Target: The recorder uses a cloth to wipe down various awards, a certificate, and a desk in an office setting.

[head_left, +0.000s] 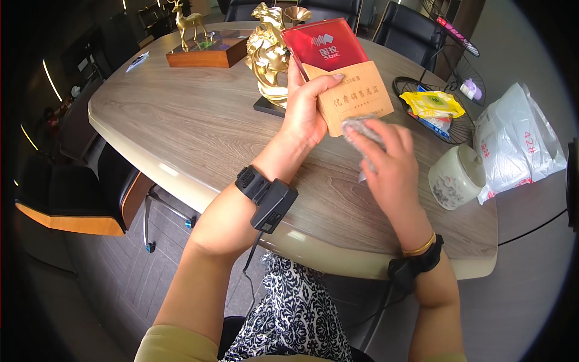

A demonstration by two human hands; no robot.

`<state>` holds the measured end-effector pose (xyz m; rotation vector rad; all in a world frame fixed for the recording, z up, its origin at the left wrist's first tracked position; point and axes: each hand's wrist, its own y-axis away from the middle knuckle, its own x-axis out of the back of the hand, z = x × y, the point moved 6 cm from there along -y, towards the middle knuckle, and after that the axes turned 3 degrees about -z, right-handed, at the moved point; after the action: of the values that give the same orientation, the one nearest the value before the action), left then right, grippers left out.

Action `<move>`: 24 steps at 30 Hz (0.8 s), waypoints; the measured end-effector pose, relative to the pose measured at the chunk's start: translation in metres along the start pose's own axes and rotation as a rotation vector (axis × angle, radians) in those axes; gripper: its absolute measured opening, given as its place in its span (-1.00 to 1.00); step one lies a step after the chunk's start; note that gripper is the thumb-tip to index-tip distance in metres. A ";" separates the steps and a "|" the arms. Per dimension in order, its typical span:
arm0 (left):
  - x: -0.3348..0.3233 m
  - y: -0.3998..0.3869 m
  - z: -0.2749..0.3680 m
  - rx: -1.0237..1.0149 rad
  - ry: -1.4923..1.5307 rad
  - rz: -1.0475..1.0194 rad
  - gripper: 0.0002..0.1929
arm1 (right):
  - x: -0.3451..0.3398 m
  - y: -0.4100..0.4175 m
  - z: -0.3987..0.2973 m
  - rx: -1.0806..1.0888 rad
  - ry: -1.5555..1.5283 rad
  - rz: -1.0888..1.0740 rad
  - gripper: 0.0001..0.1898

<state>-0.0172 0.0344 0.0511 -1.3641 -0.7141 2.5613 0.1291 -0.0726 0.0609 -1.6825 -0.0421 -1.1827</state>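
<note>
My left hand (307, 102) grips an award plaque (357, 97) by its left side, thumb across the front. The plaque has a red glassy upper part and a pale wooden lower part bearing writing, and is tilted above the table. In my right hand (391, 151) is a bunched grey cloth (362, 129), close to the plaque's lower right edge; whether they touch is hard to tell, since the hand is blurred. Just behind the plaque stands a gold head sculpture (267, 63) on a black base, partly covered by my left hand and the plaque.
A gold deer figurine on a wooden box (199, 59) stands at the table's (181, 117) far left. To the right are a black wire rack (402, 86) with a yellow wipes packet (432, 104), a lidded ceramic jar (454, 181) and a white plastic bag (515, 140). Black chairs surround the table.
</note>
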 end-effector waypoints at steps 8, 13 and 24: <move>-0.004 0.000 0.002 -0.017 -0.003 -0.022 -0.24 | -0.001 0.002 -0.002 -0.031 0.035 0.048 -0.39; -0.006 0.000 0.001 -0.006 -0.021 -0.064 -0.24 | 0.004 0.000 0.003 -0.024 0.002 0.042 -0.42; 0.019 -0.004 -0.019 0.317 0.216 -0.102 -0.54 | 0.007 0.024 0.094 -0.777 -0.826 0.456 -0.56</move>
<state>-0.0125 0.0509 0.0298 -1.4245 -0.3157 2.2798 0.2088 -0.0180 0.0504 -2.5839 0.3106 -0.0748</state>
